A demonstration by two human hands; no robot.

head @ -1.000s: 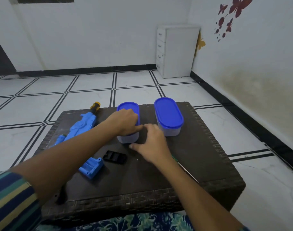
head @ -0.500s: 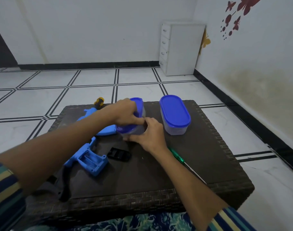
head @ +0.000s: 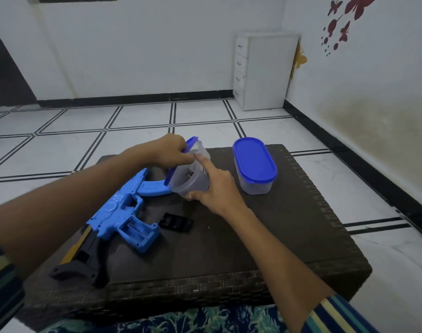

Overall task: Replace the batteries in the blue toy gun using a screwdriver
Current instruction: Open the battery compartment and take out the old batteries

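The blue toy gun (head: 123, 207) lies on the left of the dark woven table (head: 265, 236), its empty battery compartment facing up. A black battery cover (head: 176, 222) rests beside it. My right hand (head: 214, 186) holds a clear plastic container (head: 190, 176), tilted and lifted off the table. My left hand (head: 171, 150) grips its blue lid (head: 189, 145), peeled up along the left side. Small dark items lie inside the container. The screwdriver is hidden behind my right forearm.
A second clear container with a closed blue lid (head: 254, 162) stands to the right at the table's back. A white drawer cabinet (head: 265, 70) stands in the far corner on the tiled floor.
I have lifted and tilted the container off the table. The lid has come up off its rim in my left hand. The camera has shifted, hiding the screwdriver.
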